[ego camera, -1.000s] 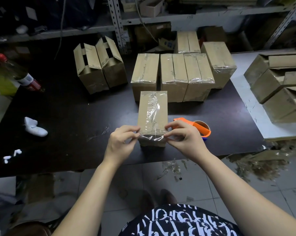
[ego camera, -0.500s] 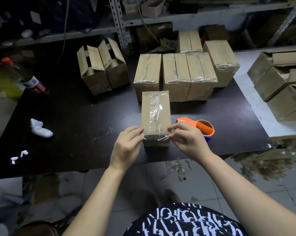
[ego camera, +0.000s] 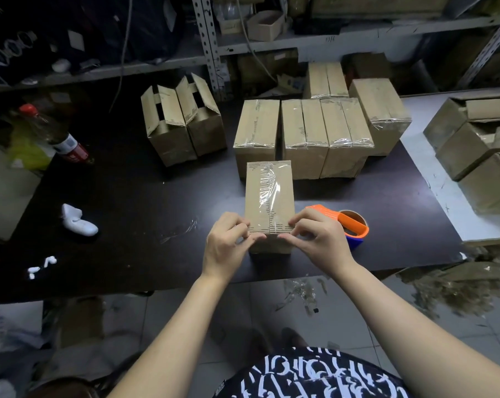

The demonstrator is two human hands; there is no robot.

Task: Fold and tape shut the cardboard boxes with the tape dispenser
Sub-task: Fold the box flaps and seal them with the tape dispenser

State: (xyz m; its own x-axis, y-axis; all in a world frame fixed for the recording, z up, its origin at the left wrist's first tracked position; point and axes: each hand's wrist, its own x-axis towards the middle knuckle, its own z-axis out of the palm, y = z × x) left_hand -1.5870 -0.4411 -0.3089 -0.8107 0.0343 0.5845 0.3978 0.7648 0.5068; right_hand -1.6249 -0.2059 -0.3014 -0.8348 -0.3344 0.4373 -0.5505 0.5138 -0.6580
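Cardboard under both hands: the left hand (ego camera: 225,245) and right hand (ego camera: 319,239) pinch and press clear tape (ego camera: 267,193) over the near top edge of a box (ego camera: 283,182) standing near the dark table's (ego camera: 145,196) front edge. An orange tape dispenser (ego camera: 347,225) rests just right; taped boxes (ego camera: 306,133) stand behind.

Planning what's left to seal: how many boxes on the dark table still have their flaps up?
2. Both open boxes stand side by side at the table's far left, near the shelf post: one on the left, the other touching its right side. Others may be hidden behind the taped boxes.
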